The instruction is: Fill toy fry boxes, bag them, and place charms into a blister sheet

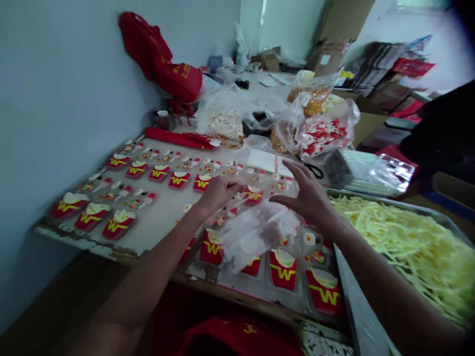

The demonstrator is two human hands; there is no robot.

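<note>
My left hand [219, 194] is over the middle of the table, its fingers closed in a pinch at the upper edge of a thin clear plastic bag [256, 235]. The bag is blurred and hangs toward the table's front edge, partly covering the pieces below it. To its right, my right hand [309, 195] is open, thumb and fingers spread, with nothing visible between them. Around both hands lie rows of clear pouches with red fry-box shapes marked with a yellow W [284, 272]. Small food-shaped pieces [309, 240], such as fried eggs and red-and-white bars, sit above the fry boxes.
A metal tray of pale yellow strips [404, 237] stands at the right. Farther back are bags of red-and-white pieces [322, 136] and orange pieces [311, 96], black-handled scissors [314, 170], a red roll [178, 137] and cardboard boxes [330, 54]. Red cloth [178, 79] hangs by the left wall.
</note>
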